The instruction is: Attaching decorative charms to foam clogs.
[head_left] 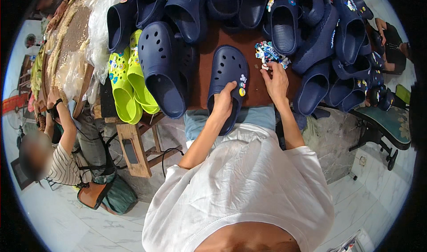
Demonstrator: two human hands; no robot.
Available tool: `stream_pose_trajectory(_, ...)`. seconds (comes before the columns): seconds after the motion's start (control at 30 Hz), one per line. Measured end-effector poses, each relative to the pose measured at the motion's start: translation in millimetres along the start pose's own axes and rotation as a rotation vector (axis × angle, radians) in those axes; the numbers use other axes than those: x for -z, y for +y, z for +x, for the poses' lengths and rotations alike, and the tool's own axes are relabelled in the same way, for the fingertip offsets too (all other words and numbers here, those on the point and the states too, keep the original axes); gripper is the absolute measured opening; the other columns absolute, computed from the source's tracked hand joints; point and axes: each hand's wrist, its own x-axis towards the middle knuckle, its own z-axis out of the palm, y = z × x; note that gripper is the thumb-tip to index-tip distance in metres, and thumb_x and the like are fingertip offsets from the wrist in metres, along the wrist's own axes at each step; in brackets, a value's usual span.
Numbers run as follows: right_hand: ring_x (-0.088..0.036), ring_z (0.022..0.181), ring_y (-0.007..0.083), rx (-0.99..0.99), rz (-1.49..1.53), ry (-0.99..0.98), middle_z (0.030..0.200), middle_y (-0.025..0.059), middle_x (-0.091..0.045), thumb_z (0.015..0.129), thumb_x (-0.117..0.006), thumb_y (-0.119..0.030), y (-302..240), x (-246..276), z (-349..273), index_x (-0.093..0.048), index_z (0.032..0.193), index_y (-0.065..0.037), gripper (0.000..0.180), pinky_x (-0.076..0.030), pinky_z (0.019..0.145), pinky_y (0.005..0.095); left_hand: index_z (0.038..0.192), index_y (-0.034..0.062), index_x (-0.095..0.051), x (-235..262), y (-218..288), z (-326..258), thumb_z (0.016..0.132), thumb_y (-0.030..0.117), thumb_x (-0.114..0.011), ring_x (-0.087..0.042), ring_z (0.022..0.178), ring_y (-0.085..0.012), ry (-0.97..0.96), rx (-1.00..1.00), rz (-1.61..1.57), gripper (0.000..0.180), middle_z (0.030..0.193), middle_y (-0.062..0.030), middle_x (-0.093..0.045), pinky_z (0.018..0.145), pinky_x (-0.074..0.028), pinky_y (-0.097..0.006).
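The brown table [249,96] is being taken up almost wholly by a heap of navy clogs [320,43], piled along its far and right sides, so that only a narrow bare strip is being left in the middle for working. At the left, 1 large navy clog [162,65] is lying toe away, and 2 lime-green clogs [126,85] are lying just beside it, near the table's left edge. Clear plastic bags [100,29] are heaped further left.

In the bare strip, 1 navy clog [227,80] is being kept toe away and heel overhanging the near edge, probably so that its holed top is presented upward. It is being steadied by the left hand [223,101], which is laid over its heel end with the thumb pressed on the upper; this looks like a flat, holding grip rather than a pinch. 3 small charms [242,85] are already sitting in holes on its right side.

The right hand [276,82] is being held at the edge of a small pile of coloured charms [269,54], kept within easy reach just right of the clog. Its fingertips are curled down among them; whether a charm is pinched cannot be told.

Little free room is being left around either hand.
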Motion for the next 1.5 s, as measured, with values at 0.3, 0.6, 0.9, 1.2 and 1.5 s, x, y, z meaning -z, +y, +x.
stream_pose_trajectory(0.3,-0.058,0.08,0.0075,-0.287,0.836,-0.248,0.104,0.0036,-0.061,0.082,-0.07,-0.008,-15,-8,5,-0.057,0.108,-0.003,0.029,-0.048,0.064,0.0208,0.113,-0.0044,-0.052,4,-4,4,0.084,0.001,-0.057,-0.064,0.086,-0.0242,-0.035,-0.003,-0.02,0.029,0.1,-0.0139,-0.062,0.076,-0.056,-0.037)
stream_pose_trajectory(0.6,-0.063,0.083,0.012,-0.006,0.741,-0.217,0.102,0.0058,-0.061,0.081,-0.068,-0.001,-61,4,12,-0.064,0.1,-0.002,0.019,-0.051,0.066,0.0228,0.115,-0.0056,-0.05,7,-6,4,0.086,0.002,-0.054,-0.065,0.09,-0.0262,-0.094,-0.021,-0.016,0.031,0.102,-0.0155,-0.062,0.08,-0.057,-0.04)
stream_pose_trajectory(0.9,-0.065,0.085,0.0157,0.113,0.565,-0.036,0.092,0.006,-0.067,0.084,-0.067,-0.007,-64,6,11,-0.072,0.098,-0.006,0.014,-0.051,0.072,0.0282,0.105,-0.0003,-0.057,-4,-10,-4,0.085,0.001,-0.058,-0.062,0.076,-0.0174,-0.066,-0.046,-0.031,0.02,0.094,-0.0073,-0.061,0.065,-0.053,-0.03)
stream_pose_trajectory(1.2,-0.066,0.088,0.0129,-0.385,1.199,-0.42,0.094,0.007,-0.068,0.085,-0.068,-0.005,-34,-1,18,-0.065,0.1,-0.001,0.015,-0.051,0.077,0.0218,0.104,-0.0002,-0.06,-2,-22,-9,0.086,0.007,-0.06,-0.061,0.082,-0.0148,-0.011,-0.178,0.311,0.02,0.095,-0.0046,-0.063,0.075,-0.049,-0.028)
stream_pose_trajectory(1.5,-0.063,0.086,0.0111,-0.477,1.207,-0.704,0.093,0.0021,-0.065,0.085,-0.069,-0.008,-15,7,31,-0.061,0.1,-0.006,0.017,-0.052,0.08,0.0246,0.093,0.0017,-0.062,-4,-22,-20,0.086,0.012,-0.06,-0.057,0.076,-0.0135,-0.007,-0.231,0.608,0.013,0.088,-0.0043,-0.061,0.067,-0.046,-0.029)
